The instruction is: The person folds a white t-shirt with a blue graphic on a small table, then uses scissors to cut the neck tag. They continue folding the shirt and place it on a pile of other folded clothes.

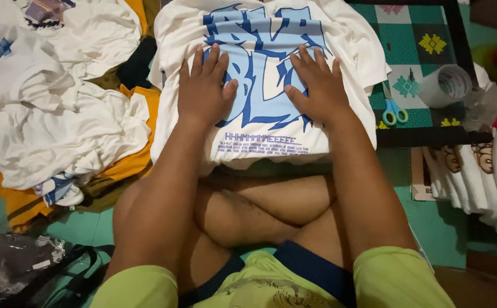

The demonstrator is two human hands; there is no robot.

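While both palms press flat, the left hand (204, 91) and the right hand (317, 88) lie side by side on a white T-shirt (271, 74) with a large blue graffiti print, fingers spread and pointing far, so neither grip closes on anything: the fingers are apart and laid open on the cloth. The thumbs point toward each other with a narrow strip of print between them. The shirt lies front-up in the middle of the scene, its near hem just beyond the person's crossed bare legs (254, 208), with small lines of blue lettering along that near edge. The person sits on a teal floor (439, 217) in lime-green shorts (260, 282) with a dark blue hem.

To the left, a rumpled heap of white garments (48, 114) spreads over orange cloth (128, 162), and a dark item shows at the far side between the heap and the shirt. At the near left corner lie dark straps and clear plastic wrap (14, 259).

To the right, the shirt's sleeve overlaps a black-framed board with a green patterned surface (425, 45). On it lie scissors with blue handles (394, 111), near the sleeve, and a clear plastic cup (445, 85) on its side. Further right and nearer, a stack of folded white shirts with cartoon prints (482, 177) rests on the floor.
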